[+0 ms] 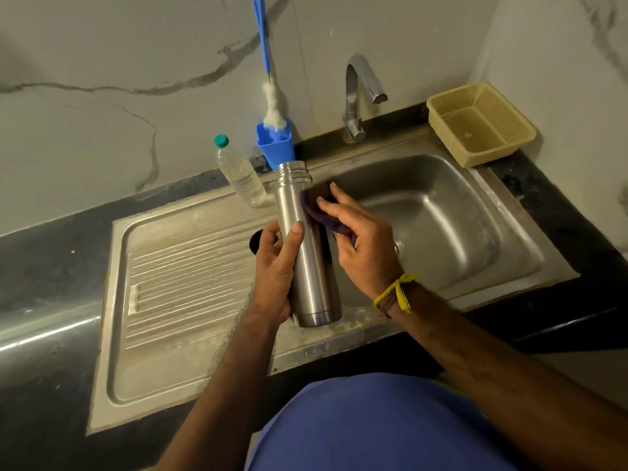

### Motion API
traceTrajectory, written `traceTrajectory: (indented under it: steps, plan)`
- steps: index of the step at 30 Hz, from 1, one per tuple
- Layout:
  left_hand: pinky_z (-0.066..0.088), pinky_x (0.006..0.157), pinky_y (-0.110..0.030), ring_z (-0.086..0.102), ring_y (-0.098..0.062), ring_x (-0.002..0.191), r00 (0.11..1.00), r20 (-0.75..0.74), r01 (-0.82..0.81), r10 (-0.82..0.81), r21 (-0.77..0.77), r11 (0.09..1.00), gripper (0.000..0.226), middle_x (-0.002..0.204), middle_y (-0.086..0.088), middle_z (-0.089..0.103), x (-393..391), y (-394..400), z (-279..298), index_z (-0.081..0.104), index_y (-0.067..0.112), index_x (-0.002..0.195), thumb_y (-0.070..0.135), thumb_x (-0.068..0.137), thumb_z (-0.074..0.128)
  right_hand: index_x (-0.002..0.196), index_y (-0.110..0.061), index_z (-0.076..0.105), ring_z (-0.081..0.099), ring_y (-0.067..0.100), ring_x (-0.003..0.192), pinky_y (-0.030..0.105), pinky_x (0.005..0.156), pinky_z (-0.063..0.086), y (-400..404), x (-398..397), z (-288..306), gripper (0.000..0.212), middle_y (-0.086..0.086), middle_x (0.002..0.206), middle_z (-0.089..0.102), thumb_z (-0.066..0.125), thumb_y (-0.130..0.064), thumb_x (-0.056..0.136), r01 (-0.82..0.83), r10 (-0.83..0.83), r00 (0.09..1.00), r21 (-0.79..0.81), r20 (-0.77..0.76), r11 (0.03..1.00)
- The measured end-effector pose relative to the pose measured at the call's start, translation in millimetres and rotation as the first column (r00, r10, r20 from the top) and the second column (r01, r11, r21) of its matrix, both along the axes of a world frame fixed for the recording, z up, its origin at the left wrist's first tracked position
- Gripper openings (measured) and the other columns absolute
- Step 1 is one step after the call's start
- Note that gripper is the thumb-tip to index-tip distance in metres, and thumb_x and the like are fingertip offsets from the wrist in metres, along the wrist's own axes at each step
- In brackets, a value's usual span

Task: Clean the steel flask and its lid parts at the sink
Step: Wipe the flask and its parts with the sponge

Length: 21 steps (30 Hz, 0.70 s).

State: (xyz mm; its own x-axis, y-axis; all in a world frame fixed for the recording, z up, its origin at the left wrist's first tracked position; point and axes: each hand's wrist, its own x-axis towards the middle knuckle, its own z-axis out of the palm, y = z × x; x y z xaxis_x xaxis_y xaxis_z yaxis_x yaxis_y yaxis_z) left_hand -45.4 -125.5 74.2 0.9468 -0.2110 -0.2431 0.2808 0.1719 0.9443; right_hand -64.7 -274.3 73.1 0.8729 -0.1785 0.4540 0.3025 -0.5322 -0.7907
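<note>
While the steel flask (307, 246) is held lidless and nearly upright over the sink's (438, 212) near-left rim, it could slip: wet steel is slick, and a hard scrub pushes it sideways against a one-handed hold. Left of the flask, a water bottle (240, 174) stands on the steel surface (176, 294), which a swinging elbow might topple. A dark lid part (255, 240) peeks out just left of the flask, behind the left hand (277, 270), whose fingers curl round the flask's lower body, thumb across the front. To the flask's right, the right hand (360, 239) presses a dark scrub pad (323, 212) against its upper side, fingers loosely bent over the pad.
</note>
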Motion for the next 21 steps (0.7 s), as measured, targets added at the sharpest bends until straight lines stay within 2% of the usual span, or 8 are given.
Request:
traceTrajectory:
  steps: [2,4,7,9,12,16,19,21]
  plan:
    - [0.06,0.084,-0.042,0.07,-0.023,0.095,1.0,-0.002,-0.008,0.008,-0.028,1.0,0.058,0.11,-0.011,0.071,-3,-3,-3,0.048,0.002,0.136,0.037,0.092,0.064,0.132,-0.003,0.061,0.05,0.027,0.136,0.037,0.107,0.049,4,4,3,0.054,0.018,0.151,0.045,0.061,0.015,0.081,-0.004,0.004,1.0,-0.045,0.017,0.999]
    - [0.058,0.088,-0.042,0.068,-0.022,0.098,1.0,-0.004,0.01,-0.01,-0.072,0.997,0.056,0.112,-0.013,0.069,-5,-3,-4,0.05,0.001,0.134,0.039,0.096,0.063,0.132,-0.005,0.061,0.047,0.031,0.138,0.032,0.108,0.047,6,3,3,0.054,0.02,0.155,0.038,0.065,0.013,0.081,-0.015,0.018,0.999,-0.086,0.03,0.996]
    - [0.059,0.087,-0.039,0.068,-0.021,0.098,0.999,-0.005,0.039,-0.039,-0.053,0.998,0.047,0.113,-0.016,0.069,-6,-5,-2,0.058,0.007,0.131,0.041,0.099,0.056,0.13,-0.007,0.063,0.051,0.026,0.133,0.025,0.107,0.045,4,11,8,0.049,0.02,0.149,0.045,0.071,0.005,0.083,0.076,-0.075,0.997,0.058,-0.012,0.995]
    - [0.056,0.095,-0.047,0.066,-0.029,0.107,0.997,-0.034,0.072,-0.073,-0.035,0.997,0.05,0.123,-0.022,0.067,-8,-7,-5,0.061,0.012,0.132,0.048,0.098,0.055,0.13,-0.005,0.063,0.056,0.022,0.129,0.025,0.105,0.048,2,22,13,0.047,0.017,0.142,0.055,0.07,0.005,0.084,0.085,-0.083,0.996,0.1,-0.022,0.991]
    - [0.052,0.102,-0.057,0.064,-0.04,0.119,0.993,-0.11,0.051,-0.054,-0.031,0.998,0.06,0.126,-0.022,0.068,-11,-6,-10,0.061,0.018,0.135,0.062,0.095,0.053,0.131,-0.006,0.062,0.056,0.02,0.129,0.024,0.106,0.047,-5,26,14,0.052,0.014,0.141,0.056,0.064,0.011,0.082,0.0,0.0,1.0,0.024,0.008,1.0]
    - [0.054,0.098,-0.055,0.064,-0.042,0.116,0.989,-0.129,0.07,-0.067,0.018,0.997,0.061,0.125,-0.023,0.068,-9,-6,-10,0.064,0.018,0.132,0.063,0.092,0.053,0.133,-0.006,0.06,0.056,0.022,0.129,0.033,0.109,0.047,-17,29,11,0.053,0.015,0.141,0.057,0.06,0.013,0.083,0.019,-0.02,1.0,-0.023,-0.009,1.0]
    - [0.057,0.09,-0.047,0.068,-0.033,0.104,0.981,-0.182,0.067,-0.072,-0.033,0.997,0.065,0.122,-0.023,0.069,-7,-3,-13,0.064,0.015,0.132,0.065,0.094,0.05,0.134,-0.007,0.06,0.054,0.023,0.131,0.033,0.11,0.045,-14,13,5,0.054,0.015,0.143,0.055,0.058,0.012,0.083,-0.031,0.031,1.0,-0.079,0.002,0.996]
    - [0.058,0.087,-0.045,0.068,-0.032,0.103,0.981,-0.183,0.064,-0.07,-0.039,0.997,0.062,0.123,-0.023,0.069,-4,1,-14,0.065,0.015,0.132,0.064,0.098,0.047,0.133,-0.009,0.061,0.054,0.021,0.131,0.032,0.109,0.046,-9,0,0,0.056,0.014,0.143,0.055,0.057,0.013,0.082,-0.028,0.029,0.999,-0.077,0.019,0.997]
